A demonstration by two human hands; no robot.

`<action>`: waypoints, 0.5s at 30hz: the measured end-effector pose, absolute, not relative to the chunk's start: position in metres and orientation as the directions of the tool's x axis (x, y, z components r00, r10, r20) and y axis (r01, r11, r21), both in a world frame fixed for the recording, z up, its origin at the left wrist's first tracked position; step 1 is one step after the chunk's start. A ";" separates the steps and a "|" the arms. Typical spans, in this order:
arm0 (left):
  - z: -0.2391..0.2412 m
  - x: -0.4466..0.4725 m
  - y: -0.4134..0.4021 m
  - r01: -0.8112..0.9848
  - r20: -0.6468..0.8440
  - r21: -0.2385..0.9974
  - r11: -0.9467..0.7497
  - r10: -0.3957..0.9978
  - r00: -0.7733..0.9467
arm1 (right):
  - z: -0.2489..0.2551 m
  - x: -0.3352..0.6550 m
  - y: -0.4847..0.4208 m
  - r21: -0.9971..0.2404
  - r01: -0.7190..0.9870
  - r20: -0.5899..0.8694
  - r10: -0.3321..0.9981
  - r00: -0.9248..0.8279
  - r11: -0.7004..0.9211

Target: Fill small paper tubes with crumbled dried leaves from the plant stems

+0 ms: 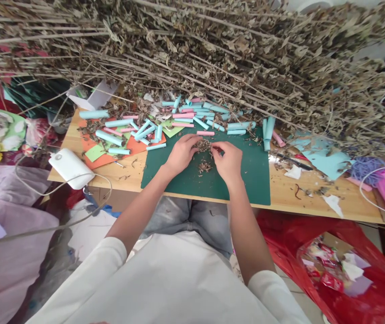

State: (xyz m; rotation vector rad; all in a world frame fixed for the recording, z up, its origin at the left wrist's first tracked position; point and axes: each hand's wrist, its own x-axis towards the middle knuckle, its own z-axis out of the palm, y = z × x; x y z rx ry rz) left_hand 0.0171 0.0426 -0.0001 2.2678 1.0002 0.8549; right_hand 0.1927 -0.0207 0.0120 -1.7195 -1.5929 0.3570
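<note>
Over a dark green cutting mat (253,180), my two hands meet around a small heap of crumbled dried leaves (203,146). My left hand (183,153) rests at the heap's left side, its fingers curled together against the leaves. On the opposite side, my right hand (228,159) has thumb and fingertips pinched at the heap's edge; whatever lies between them is too small to make out. A second little pile of leaf bits (205,167) sits just below on the mat. Behind the hands lie several rolled blue paper tubes (192,112) and a pink paper tube (205,133).
A large bundle of dried leafy stalks (192,54) spans the table's back. A white power bank (71,168) with a cable sits at the left edge. Right are a black pen (294,162), blue paper (323,155) and purple yarn (368,170). A red rubbish bag (290,243) stands below right.
</note>
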 end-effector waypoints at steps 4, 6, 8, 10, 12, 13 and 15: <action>0.007 0.007 0.034 0.437 0.384 0.708 -0.554 0.823 0.419 | 0.014 0.197 -0.023 -0.824 0.565 0.205 0.918 0.339 -0.025; 0.009 0.005 0.027 0.430 0.378 0.746 -0.508 0.855 0.354 | 0.014 0.197 -0.023 -0.888 0.459 0.167 0.907 0.388 -0.033; 0.010 0.006 0.022 0.423 0.383 0.760 -0.494 0.865 0.323 | 0.014 0.197 -0.022 -0.926 0.375 0.132 0.901 0.412 -0.036; 0.009 0.008 0.020 0.427 0.390 0.742 -0.517 0.851 0.352 | 0.015 0.196 -0.021 -0.919 0.391 0.124 0.902 0.414 -0.053; 0.007 0.009 0.021 0.443 0.393 0.713 -0.544 0.833 0.390 | 0.018 0.196 -0.020 -0.878 0.474 0.149 0.900 0.411 -0.071; 0.006 0.010 0.022 0.452 0.392 0.702 -0.550 0.828 0.401 | 0.019 0.195 -0.021 -0.859 0.506 0.159 0.901 0.403 -0.075; 0.006 0.012 0.023 0.453 0.394 0.697 -0.556 0.825 0.405 | 0.020 0.194 -0.022 -0.864 0.499 0.149 0.910 0.387 -0.070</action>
